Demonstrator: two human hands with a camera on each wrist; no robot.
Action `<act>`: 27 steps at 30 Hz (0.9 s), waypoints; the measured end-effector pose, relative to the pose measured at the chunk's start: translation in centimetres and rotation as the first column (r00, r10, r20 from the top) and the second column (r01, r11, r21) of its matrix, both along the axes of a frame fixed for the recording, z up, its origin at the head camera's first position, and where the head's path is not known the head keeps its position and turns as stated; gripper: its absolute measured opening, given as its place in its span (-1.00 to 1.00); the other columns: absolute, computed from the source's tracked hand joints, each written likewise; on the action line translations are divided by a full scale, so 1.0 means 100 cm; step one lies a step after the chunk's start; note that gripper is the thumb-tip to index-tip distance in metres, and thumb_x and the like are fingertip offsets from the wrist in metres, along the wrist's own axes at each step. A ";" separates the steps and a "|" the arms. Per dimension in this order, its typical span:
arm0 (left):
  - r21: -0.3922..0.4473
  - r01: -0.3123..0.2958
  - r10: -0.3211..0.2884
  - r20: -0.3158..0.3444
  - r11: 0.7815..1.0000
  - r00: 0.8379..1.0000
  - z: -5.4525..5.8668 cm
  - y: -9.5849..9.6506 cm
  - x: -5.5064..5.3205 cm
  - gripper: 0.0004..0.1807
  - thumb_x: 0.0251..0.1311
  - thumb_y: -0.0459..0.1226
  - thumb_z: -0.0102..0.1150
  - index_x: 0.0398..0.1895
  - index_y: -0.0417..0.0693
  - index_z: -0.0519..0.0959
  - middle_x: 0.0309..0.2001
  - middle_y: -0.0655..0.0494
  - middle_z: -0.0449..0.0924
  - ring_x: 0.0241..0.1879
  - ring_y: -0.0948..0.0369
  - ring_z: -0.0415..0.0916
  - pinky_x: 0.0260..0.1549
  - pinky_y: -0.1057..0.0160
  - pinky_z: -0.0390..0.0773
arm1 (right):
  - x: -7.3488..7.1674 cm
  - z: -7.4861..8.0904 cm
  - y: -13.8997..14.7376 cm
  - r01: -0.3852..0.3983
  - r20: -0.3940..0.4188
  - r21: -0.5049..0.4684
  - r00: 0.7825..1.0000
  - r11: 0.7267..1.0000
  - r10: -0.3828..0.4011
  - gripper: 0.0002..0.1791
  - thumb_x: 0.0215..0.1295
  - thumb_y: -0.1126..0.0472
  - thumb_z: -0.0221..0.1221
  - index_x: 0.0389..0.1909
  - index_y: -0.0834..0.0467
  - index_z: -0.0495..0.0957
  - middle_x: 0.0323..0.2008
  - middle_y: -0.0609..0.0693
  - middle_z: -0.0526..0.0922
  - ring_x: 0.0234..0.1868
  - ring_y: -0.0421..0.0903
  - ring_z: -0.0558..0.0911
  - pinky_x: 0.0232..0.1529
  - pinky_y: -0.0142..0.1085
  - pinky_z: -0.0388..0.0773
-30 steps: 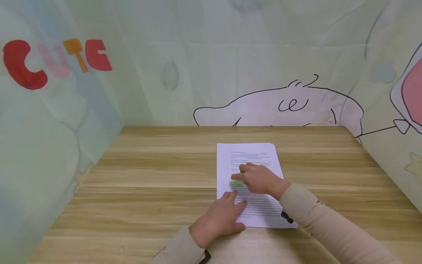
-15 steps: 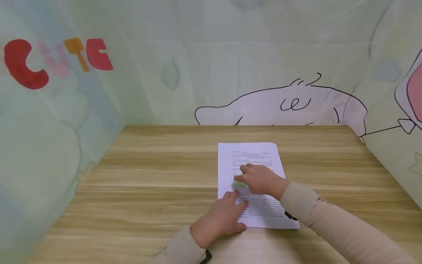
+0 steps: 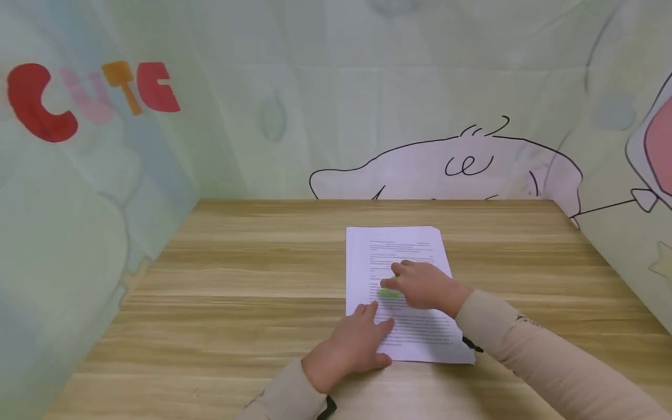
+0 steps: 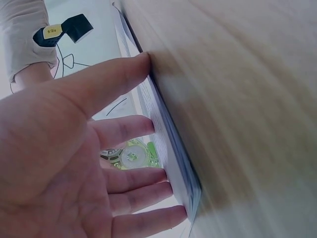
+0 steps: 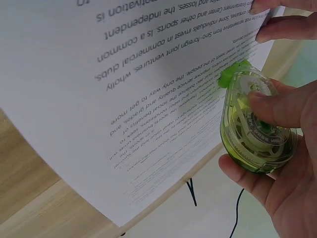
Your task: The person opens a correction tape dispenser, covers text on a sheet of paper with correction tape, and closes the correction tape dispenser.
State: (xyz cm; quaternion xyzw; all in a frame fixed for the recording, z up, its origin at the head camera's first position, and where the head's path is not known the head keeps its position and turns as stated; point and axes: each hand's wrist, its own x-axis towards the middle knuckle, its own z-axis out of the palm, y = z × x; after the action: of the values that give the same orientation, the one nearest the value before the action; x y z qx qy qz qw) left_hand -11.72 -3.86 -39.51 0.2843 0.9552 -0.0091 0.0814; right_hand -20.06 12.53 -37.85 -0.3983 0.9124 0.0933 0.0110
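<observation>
A stack of printed paper sheets (image 3: 359,251) lies on the wooden table. My right hand (image 3: 425,286) grips a clear green correction tape (image 5: 257,148), thumb on one side and fingers on the other. Its tip end, with a bright green part (image 5: 229,75), is at the printed lines in the right wrist view. In the head view the fingers hide most of the dispenser. My left hand (image 3: 354,341) rests with spread fingers on the lower left of the top sheet. The left wrist view shows its fingertips along the stack (image 4: 171,131), thumb at the near edge.
The wooden table (image 3: 236,262) extends to both sides of the paper. Behind it hangs a pale curtain (image 3: 336,105) with cartoon drawings, and more of the printed cloth stands at left and right. A dark strap (image 4: 63,32) circles the right sleeve.
My right hand has slid a little to the right across the page with the correction tape. The left hand stays in place on the paper.
</observation>
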 end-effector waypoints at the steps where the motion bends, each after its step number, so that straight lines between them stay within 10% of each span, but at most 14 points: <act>1: 0.002 0.001 -0.001 0.000 1.000 1.000 0.000 0.000 0.000 -0.32 -0.02 0.13 0.22 0.22 0.16 0.40 0.27 -0.15 0.28 0.23 0.00 0.27 -0.02 0.08 0.50 | 0.000 0.000 0.000 0.002 0.005 0.000 1.000 1.000 -0.002 -0.52 0.10 0.34 0.20 0.06 -0.10 0.53 -0.12 0.06 0.54 -0.10 0.01 0.57 -0.16 -0.16 0.58; 27: 0.004 0.008 -0.008 0.005 1.000 1.000 0.000 -0.003 -0.001 -0.31 -0.01 0.13 0.22 0.24 0.16 0.39 0.28 -0.15 0.28 0.23 -0.01 0.26 -0.01 0.08 0.49 | 0.002 0.002 0.008 0.001 0.001 0.016 1.000 1.000 -0.001 -0.50 0.07 0.36 0.21 0.05 -0.11 0.53 -0.10 0.08 0.55 -0.13 0.03 0.57 -0.20 -0.15 0.59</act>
State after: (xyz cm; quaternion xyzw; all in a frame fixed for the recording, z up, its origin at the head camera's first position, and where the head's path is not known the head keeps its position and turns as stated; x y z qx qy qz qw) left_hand -11.84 -4.18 -39.53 0.2881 0.9540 -0.0067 0.0831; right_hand -19.82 13.36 -37.68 -0.3977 0.9119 0.1002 0.0145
